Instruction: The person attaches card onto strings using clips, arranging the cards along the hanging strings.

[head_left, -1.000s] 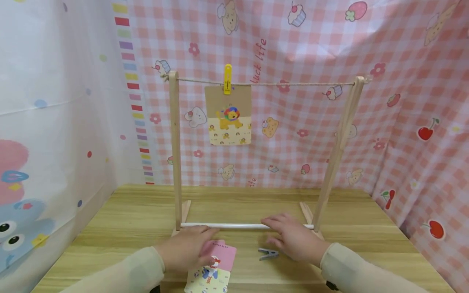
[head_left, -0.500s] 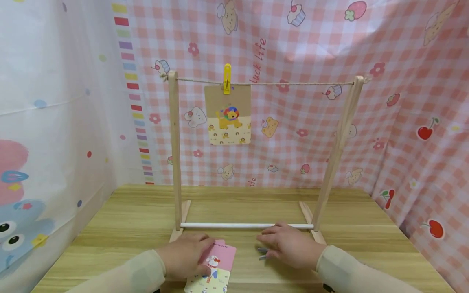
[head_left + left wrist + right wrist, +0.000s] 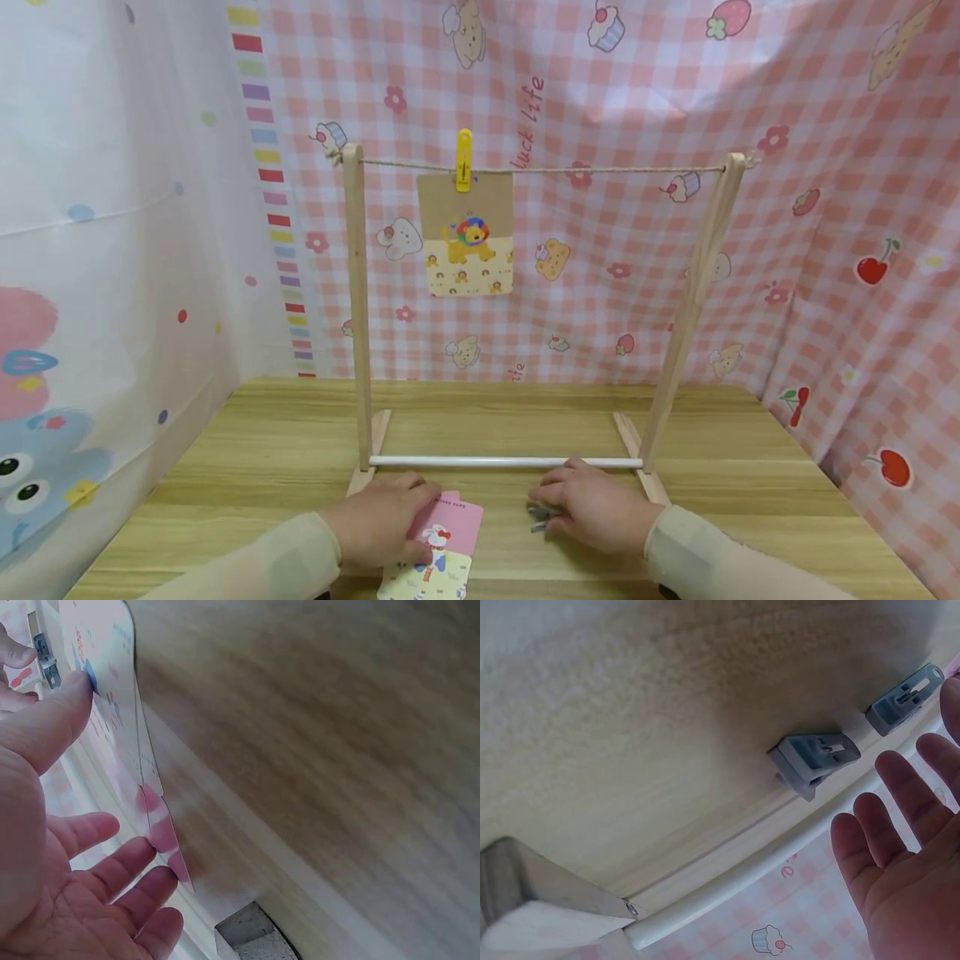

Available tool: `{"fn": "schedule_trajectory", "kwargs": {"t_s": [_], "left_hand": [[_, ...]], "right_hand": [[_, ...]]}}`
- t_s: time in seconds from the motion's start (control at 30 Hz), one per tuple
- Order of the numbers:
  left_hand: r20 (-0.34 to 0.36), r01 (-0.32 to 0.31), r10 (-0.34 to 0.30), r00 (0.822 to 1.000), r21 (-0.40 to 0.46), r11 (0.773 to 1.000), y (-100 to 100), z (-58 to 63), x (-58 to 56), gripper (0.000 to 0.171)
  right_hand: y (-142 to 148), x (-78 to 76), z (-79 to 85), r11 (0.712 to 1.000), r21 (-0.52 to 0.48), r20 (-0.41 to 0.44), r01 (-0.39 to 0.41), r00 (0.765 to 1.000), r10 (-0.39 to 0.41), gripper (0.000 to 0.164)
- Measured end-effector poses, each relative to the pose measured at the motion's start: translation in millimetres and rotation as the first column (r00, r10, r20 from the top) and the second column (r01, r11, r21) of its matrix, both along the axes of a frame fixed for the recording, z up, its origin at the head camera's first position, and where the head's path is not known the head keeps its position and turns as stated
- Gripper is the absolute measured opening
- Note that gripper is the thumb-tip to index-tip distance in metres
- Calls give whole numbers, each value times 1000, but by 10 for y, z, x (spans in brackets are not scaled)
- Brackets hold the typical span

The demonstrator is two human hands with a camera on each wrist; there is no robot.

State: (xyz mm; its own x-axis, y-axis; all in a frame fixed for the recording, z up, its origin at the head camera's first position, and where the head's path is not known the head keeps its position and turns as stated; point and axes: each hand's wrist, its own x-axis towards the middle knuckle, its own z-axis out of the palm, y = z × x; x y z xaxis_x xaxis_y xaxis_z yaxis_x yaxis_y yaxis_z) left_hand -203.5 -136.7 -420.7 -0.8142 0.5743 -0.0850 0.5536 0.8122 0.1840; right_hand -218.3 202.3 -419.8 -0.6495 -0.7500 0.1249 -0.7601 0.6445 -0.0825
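On the near part of a wooden table [image 3: 225, 450], a person's left hand [image 3: 382, 518] rests over a small stack of picture cards [image 3: 444, 542], thumb on the printed face and slightly bent fingertips by the pink edge; its fingers are relaxed, not clenched. The cards overlap a little unevenly; the top one is pink above and cream below, with a white rabbit wearing a red bow.

To the right, the right hand [image 3: 596, 507] is lowered above the tabletop, fingers loosely curved and gripping nothing. Close by its fingers, the right wrist view shows a gray clothespin [image 3: 817, 756] and a second gray clothespin [image 3: 904, 697], both lying on the wood. Cream sleeves [image 3: 300, 550] cover both forearms.

Just beyond the hands, a white rod [image 3: 480, 461] joins the feet of a wooden frame [image 3: 360, 308]. Whether the right fingertips touch it is unclear. A thin cord [image 3: 600, 171] runs between the tops of the two posts. Left of its middle, a yellow clothespin [image 3: 464, 161] holds up a tan and cream lion card [image 3: 468, 237].

Behind everything hangs pink checked cloth [image 3: 652, 317] printed with cupcakes, flowers and puppies; on the left is white cloth [image 3: 112, 275] with cartoon figures.
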Motion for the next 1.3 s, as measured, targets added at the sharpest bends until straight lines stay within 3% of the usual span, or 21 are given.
{"fn": "schedule_trajectory", "kwargs": {"t_s": [0.27, 0.6, 0.87, 1.03, 1.3], "left_hand": [[16, 4, -4, 1000, 19, 1000, -2, -11, -51, 85], [36, -18, 16, 999, 44, 999, 13, -35, -90, 92], [39, -32, 30, 999, 62, 998, 23, -44, -96, 93], [35, -37, 35, 999, 72, 997, 35, -38, -90, 90], [23, -22, 20, 1000, 113, 993, 41, -32, -86, 78]], "right_hand": [[0, 12, 11, 1000, -13, 28, -15, 999, 16, 29], [-11, 22, -4, 1000, 10, 40, 11, 999, -11, 29], [-23, 18, -24, 999, -16, 23, -28, 999, 28, 34], [-38, 24, -34, 999, 0, 20, -43, 999, 43, 30], [-70, 30, -29, 1000, -11, 59, -6, 998, 6, 20]]}}
